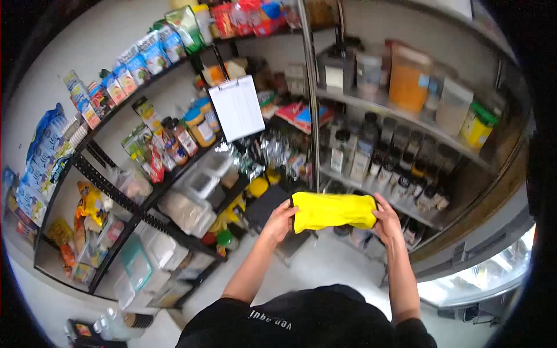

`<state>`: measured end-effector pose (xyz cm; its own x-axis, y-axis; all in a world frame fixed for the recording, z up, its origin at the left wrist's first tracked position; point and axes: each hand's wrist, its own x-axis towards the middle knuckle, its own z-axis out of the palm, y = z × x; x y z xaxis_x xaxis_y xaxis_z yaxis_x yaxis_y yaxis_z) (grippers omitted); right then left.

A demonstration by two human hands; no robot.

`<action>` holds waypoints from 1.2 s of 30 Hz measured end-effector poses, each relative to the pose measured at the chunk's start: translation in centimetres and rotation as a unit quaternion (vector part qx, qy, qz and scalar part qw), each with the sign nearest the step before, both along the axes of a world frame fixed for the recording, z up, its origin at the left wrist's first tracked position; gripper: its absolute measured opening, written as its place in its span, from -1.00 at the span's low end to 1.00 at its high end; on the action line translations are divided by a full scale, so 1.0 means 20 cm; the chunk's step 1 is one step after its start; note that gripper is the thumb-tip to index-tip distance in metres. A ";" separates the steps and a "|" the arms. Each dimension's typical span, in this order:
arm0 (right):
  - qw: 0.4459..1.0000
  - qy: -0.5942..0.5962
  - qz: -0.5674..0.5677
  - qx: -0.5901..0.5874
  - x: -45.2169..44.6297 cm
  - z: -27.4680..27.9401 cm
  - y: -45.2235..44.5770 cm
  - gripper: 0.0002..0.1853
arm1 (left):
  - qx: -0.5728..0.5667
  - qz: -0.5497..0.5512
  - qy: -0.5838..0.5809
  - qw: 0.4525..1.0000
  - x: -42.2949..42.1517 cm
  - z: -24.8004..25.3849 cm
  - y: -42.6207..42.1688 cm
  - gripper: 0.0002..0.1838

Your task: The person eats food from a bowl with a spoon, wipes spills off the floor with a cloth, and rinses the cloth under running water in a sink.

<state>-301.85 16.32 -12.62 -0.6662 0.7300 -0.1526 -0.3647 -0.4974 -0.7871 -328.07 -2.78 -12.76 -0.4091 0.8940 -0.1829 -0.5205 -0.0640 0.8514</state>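
Note:
A bright yellow cloth-like item (335, 211) with dark edges is stretched out horizontally in front of the body, at chest height. My left hand (280, 221) grips its left end, fingers wrapped round the dark edge. At the other end, my right hand (385, 219) holds the right edge between thumb and fingers. Behind and above the yellow item, a clipboard with a white sheet (238, 109) hangs at the shelf corner.
Black shelves (110, 188) with packets, jars and plastic boxes run along the left. Metal shelves (406, 116) on the right carry containers and small bottles. A metal post (312, 104) stands between them. Pale floor (232, 278) shows below. A glass-fronted unit (487, 275) is at lower right.

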 end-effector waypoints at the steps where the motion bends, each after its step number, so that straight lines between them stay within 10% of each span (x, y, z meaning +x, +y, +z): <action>1: 0.993 0.051 -0.053 0.087 0.04 0.21 -0.12 -0.43 | 0.027 0.005 0.037 0.999 0.02 0.22 -0.04 -0.74; 5: 0.961 0.123 -0.115 0.222 0.07 0.46 -0.26 -0.35 | 0.329 -0.006 0.351 0.877 -0.19 0.46 -0.21 -0.71; 9: 0.925 0.071 -0.165 0.335 -0.03 0.48 -0.30 -0.55 | 0.310 -0.003 0.452 0.837 -0.33 0.58 -0.28 -0.53; 11: 0.931 0.047 -0.215 0.291 -0.12 0.52 -0.44 -0.61 | 0.274 0.016 0.298 0.914 -0.29 0.54 -0.28 -0.40; 17: 0.903 -0.217 -0.259 0.265 0.00 0.38 -0.63 -0.65 | 0.254 -0.005 0.284 0.925 -0.38 0.38 -0.18 -0.52; 25: 0.943 -0.102 -0.313 -0.050 0.18 0.22 -0.87 -0.69 | 0.121 -0.187 0.226 0.948 0.00 0.12 0.04 -0.82; 36: 0.867 -0.198 -0.394 0.234 0.55 -0.04 -1.27 -0.61 | 0.063 -0.533 0.170 0.827 1.12 0.07 0.01 -0.54</action>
<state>-290.84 -9.02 -13.52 0.1033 0.9783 0.1796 -0.1017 0.1900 -0.9765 -305.67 -2.48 -11.27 0.6138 0.7834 -0.0976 -0.0704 0.1774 0.9816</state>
